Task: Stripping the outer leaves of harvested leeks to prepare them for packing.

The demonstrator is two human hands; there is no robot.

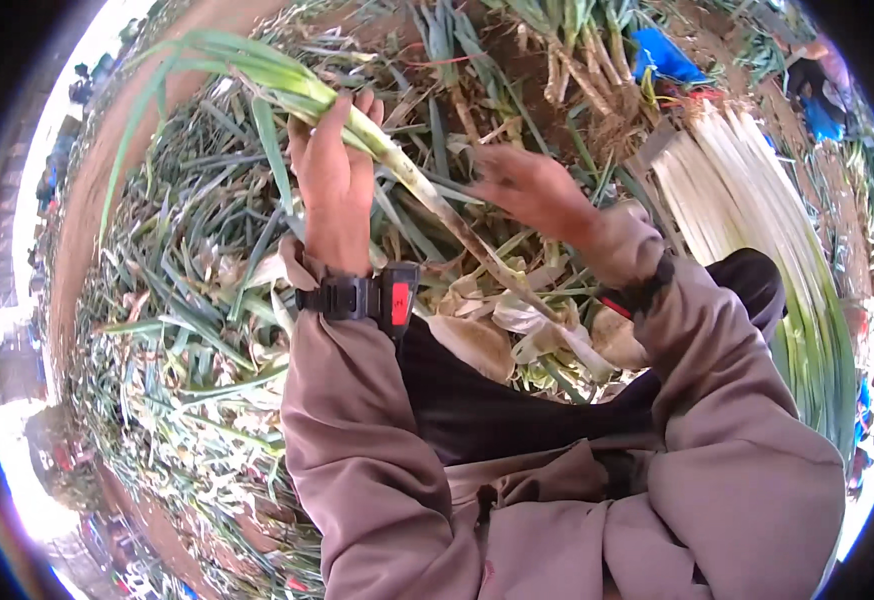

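My left hand is closed round the upper, leafy part of a long green onion. Its green leaves droop away to the far left, and its pale, partly browned shaft slants down to the right over my lap. Right of that shaft, and apart from it, is my right hand. Motion smears its fingers, so whether they pinch anything is unclear. Loose pale peelings lie below the onion's lower end, between my legs.
Peeled white onions lie stacked in a big bundle at my right. Unpeeled onions with roots rest at the far side, near a blue plastic piece. Discarded leaves cover the ground on my left. Another person is at the far right.
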